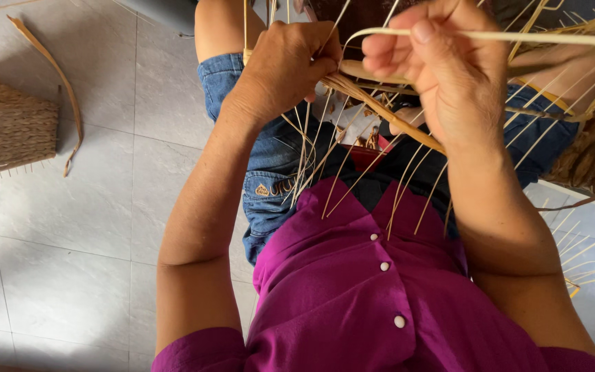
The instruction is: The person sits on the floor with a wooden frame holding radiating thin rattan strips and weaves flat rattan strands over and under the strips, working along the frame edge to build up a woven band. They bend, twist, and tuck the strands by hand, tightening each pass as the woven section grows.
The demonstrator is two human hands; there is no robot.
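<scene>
Strip point(518, 36) lay over lap, at weave's point(380, 110) edge; seemed light, springy, maybe brittle, best held near weave. Right hand point(442, 76) pinched strip. Left hand point(287, 65) clamped on stakes point(311, 148). Basket point(8, 127) on floor point(70, 241), well apart.

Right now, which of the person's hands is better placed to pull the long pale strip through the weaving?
Probably the right hand. Its fingertips already pinch the long pale strip, which runs off to the right. The left hand is closed on the bundle of thin reeds, so it seems busy steadying them.
</scene>
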